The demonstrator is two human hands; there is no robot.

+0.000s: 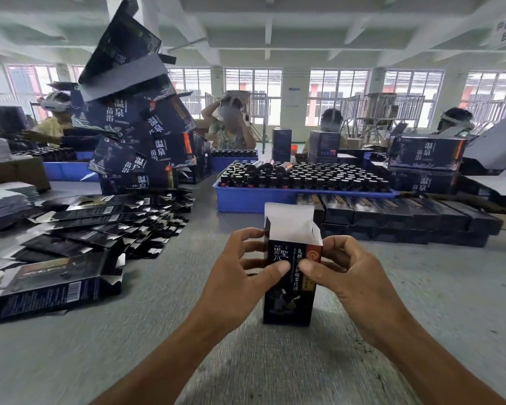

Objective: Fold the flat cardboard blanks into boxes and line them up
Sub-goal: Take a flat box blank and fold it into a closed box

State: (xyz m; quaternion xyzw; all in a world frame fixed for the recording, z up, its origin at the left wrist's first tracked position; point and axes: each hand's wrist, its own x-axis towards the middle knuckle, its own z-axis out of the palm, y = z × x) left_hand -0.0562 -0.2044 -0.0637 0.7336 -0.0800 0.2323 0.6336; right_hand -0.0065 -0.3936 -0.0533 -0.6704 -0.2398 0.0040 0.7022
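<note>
Both the left hand (240,270) and the right hand (351,273) grip an upright dark printed cardboard box (289,282) between them, its white top flaps open. It stands on the grey desk (70,361); flat dark cardboard blanks (105,226) lie left of the left hand.

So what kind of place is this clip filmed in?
Most likely a factory packing floor. A blue tray full of small dark bottles, heaps of flat blanks and rows of folded boxes cover a long table, with other workers seated beyond.
</note>
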